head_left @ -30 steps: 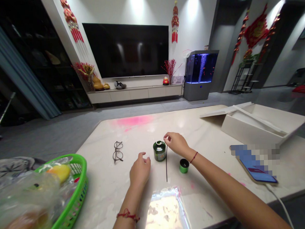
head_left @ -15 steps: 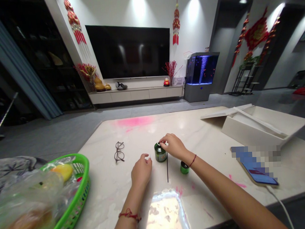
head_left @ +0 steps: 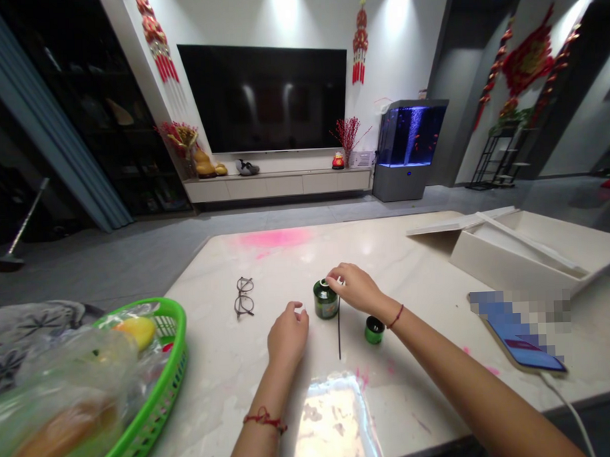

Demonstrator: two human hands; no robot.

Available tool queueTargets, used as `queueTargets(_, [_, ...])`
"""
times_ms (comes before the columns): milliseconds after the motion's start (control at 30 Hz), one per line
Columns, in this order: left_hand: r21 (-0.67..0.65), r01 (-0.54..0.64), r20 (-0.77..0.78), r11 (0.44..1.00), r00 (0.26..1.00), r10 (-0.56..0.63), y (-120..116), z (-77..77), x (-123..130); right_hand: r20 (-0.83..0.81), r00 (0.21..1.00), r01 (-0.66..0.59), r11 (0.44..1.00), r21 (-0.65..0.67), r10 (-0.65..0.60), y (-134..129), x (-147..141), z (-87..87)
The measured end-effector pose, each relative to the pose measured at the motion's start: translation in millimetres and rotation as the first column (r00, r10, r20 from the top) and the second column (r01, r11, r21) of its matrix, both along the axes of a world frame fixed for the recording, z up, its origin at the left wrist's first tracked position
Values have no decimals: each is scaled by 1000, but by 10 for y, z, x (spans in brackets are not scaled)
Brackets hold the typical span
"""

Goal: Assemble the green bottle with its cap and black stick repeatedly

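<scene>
A dark green glass bottle with a pale ring at its mouth stands upright on the table. My right hand reaches over from the right, fingertips pinched together at the rim of the bottle's mouth. What is between them, if anything, is too small to make out. Left of the bottle, my left hand rests close to the tabletop, empty, its thumb and fingers curved and apart. Between the bottle and my right forearm are a thin dark stick and a small green cap, hollow side up.
Eyeglasses lie left of the bottle. A green basket with plastic-bagged items fills the left side. To the right are a phone on a white cable and an opened white box. Pink stains mark the table.
My right hand's fingertips have shifted from over the bottle's mouth to its right rim, showing more of the pale ring. The whole view has drifted slightly; my left hand stays beside the bottle.
</scene>
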State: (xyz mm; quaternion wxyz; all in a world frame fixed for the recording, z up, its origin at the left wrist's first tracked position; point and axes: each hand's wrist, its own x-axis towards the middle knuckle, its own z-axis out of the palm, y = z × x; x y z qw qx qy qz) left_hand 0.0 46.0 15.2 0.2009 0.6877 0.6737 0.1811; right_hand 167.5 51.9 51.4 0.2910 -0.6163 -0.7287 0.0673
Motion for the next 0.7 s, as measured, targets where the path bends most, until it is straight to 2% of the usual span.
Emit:
queueTargets(167, [17, 6, -9, 1000, 1000, -6, -10, -2, -5, 1, 999, -50, 999, 13, 50, -9, -20, -19])
queueTargets(433, [10, 25, -27, 1000, 999, -25, -14, -18, 9, 74, 995, -72, 993, 96, 65, 26, -59, -23])
queueTargets(600, [6, 36, -29, 999, 999, -36, -11, -48, 13, 97, 994, -50, 997, 63, 44, 48, -94, 16])
queueTargets(700, [16, 46, -26, 999, 999, -46, -10, -56, 8, 33, 999, -6, 1000, 10, 5, 95, -111, 38])
